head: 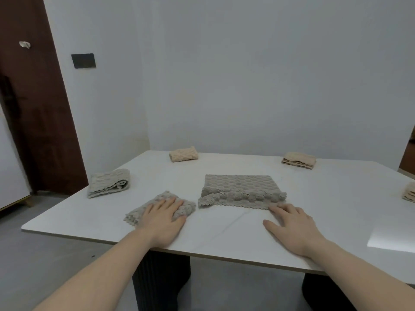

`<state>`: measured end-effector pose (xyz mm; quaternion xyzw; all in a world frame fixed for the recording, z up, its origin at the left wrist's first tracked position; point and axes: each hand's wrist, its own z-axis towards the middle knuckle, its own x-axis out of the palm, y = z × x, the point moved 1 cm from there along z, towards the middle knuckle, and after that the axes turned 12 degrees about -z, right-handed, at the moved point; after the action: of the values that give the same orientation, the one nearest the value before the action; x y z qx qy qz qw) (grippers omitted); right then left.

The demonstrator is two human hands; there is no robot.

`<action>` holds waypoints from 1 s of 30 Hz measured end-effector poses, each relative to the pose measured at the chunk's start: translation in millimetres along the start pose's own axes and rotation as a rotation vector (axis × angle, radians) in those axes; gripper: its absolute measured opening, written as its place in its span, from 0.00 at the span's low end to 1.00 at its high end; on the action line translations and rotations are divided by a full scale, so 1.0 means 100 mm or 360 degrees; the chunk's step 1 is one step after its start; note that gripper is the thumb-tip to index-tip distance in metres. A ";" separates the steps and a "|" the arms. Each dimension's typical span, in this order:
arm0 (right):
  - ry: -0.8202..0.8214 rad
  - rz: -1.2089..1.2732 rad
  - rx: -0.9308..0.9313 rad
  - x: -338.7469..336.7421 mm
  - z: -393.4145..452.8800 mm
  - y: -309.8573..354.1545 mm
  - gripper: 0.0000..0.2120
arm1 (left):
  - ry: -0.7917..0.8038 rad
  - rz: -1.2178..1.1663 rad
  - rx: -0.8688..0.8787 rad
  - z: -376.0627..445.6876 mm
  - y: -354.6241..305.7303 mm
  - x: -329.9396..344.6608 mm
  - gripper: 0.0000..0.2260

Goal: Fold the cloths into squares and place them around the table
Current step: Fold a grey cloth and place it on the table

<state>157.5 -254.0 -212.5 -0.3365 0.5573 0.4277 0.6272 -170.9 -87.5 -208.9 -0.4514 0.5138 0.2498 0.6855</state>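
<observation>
A grey textured cloth [241, 189] lies half-folded in the middle of the white table [336, 198]. My right hand [292, 227] rests flat on the table, fingertips touching that cloth's near right corner. My left hand [164, 218] presses flat, fingers apart, on a small folded grey cloth [143, 212] near the front left edge. Another folded grey cloth [109, 182] sits at the left edge. Two folded beige cloths sit along the far edge, one at the left [183, 154] and one at the right [298, 160]. A further folded beige cloth [409, 193] shows at the right border, partly cut off.
A brown door [33, 108] stands at the left beyond the table. A white wall [247, 75] backs the table's far edge. Dark ribbed table legs [159, 281] show below the front edge, over a grey floor [45, 254].
</observation>
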 end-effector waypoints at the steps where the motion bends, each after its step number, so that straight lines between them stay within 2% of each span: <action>1: -0.0009 0.0006 -0.0014 0.01 0.04 -0.02 0.30 | 0.0003 0.0010 -0.0005 0.03 -0.01 0.00 0.28; 7: -0.0087 0.0130 -0.0036 0.02 0.11 -0.06 0.29 | 0.0218 0.0108 -0.0190 0.19 -0.31 -0.25 0.35; 10: -0.0131 0.0176 -0.0033 0.03 0.11 -0.07 0.29 | -0.0051 0.0159 -0.0078 0.22 -0.75 -0.17 0.29; 12: -0.0151 0.0206 -0.0027 0.03 0.12 -0.08 0.29 | -0.0196 -0.0029 0.0080 0.26 -1.02 -0.01 0.24; 16: -0.0163 0.0271 -0.0004 0.06 0.12 -0.12 0.27 | -0.0103 -0.0337 0.0134 0.32 -1.32 0.41 0.20; 18: -0.0199 0.0307 0.0023 0.07 0.13 -0.12 0.26 | -0.0191 -0.0374 0.0121 0.32 -1.34 0.56 0.17; 23: -0.0233 0.0309 0.0062 0.07 0.16 -0.10 0.23 | -0.0432 -0.0341 0.0143 0.30 -1.34 0.60 0.20; 30: -0.0346 0.0420 0.0104 0.06 0.12 -0.14 0.05 | -0.0608 -0.0321 0.0276 0.20 -1.38 0.57 0.10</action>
<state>174.7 -248.1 -217.4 -0.1917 0.5389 0.5219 0.6328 -29.8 -141.5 -210.7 -0.3843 0.3466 0.2159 0.8280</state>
